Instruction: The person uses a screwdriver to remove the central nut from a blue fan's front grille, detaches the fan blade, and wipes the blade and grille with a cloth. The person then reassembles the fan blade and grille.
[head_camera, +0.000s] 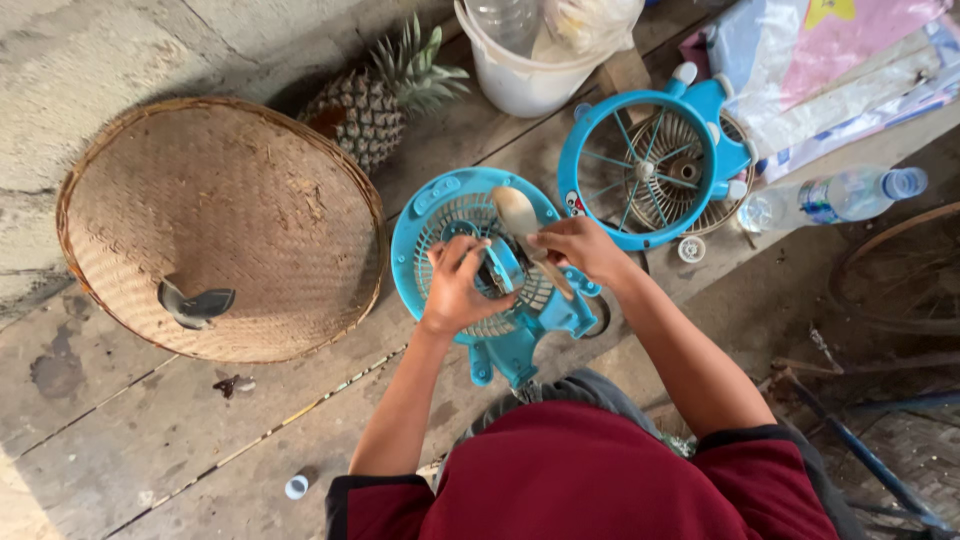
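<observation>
Left hand (455, 285) clamped on fan motor (503, 268), right hand (577, 248) pinching spoon (525, 222) over blue grille (450, 215). Second grille (640, 165), basket (220, 225), pineapple (375, 100), bucket (520, 75), bottle (850, 195) crowd around.

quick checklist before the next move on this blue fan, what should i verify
1. Left hand steadying the fan body: ok, fingers grip its centre hub.
2. Right hand holding the spoon: ok, bowl rests over the grille.
3. Front guard off and set apart: ok.
4. Small white cap within reach: ok.
5. Hub loosened: cannot tell, hidden by fingers.
6. Power cord unplugged: cannot tell.
</observation>
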